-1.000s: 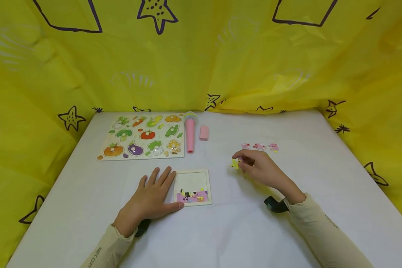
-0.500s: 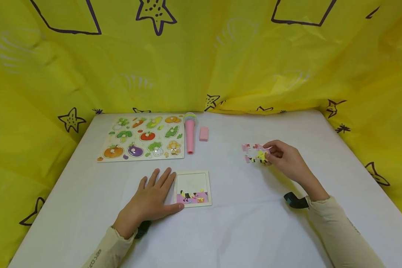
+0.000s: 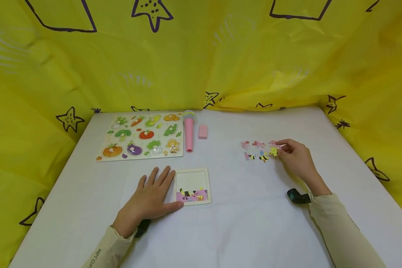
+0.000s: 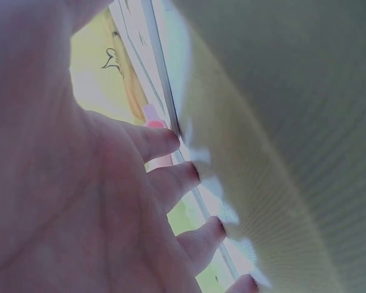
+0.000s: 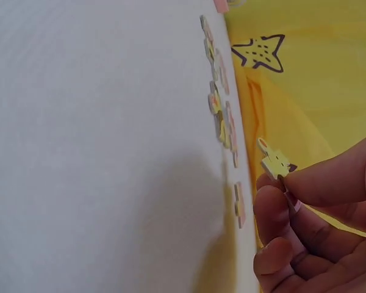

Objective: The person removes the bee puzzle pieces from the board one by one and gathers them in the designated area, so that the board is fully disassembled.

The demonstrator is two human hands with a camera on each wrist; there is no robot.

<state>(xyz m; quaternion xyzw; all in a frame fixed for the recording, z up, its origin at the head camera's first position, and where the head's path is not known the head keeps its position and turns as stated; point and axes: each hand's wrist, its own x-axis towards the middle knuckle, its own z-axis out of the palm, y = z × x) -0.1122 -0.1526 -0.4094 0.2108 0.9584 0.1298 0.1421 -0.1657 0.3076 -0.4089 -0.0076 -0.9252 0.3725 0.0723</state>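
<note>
My left hand [image 3: 150, 197] lies with fingers spread on the table, its thumb and forefinger against the left side of a small square puzzle tray [image 3: 192, 180]. Pink and yellow puzzle pieces with a bee picture [image 3: 192, 195] line the tray's lower part; its upper part is bare. With thumb and fingers, my right hand [image 3: 299, 162] pinches a yellow puzzle piece [image 5: 276, 162], raised above the table in the right wrist view. Beside that hand lie two rows of loose puzzle pieces [image 3: 258, 144], mostly pink with some yellow and black.
A vegetable peg board [image 3: 142, 143] lies at the back left. Right of it are a pink toy microphone [image 3: 189, 134] and a small pink block [image 3: 203, 131]. A yellow curtain [image 3: 187, 56] stands along the table's back and sides.
My right hand has moved rightward with the yellow puzzle piece, from in front of the loose pieces to their right end. The left hand has stayed at the tray.
</note>
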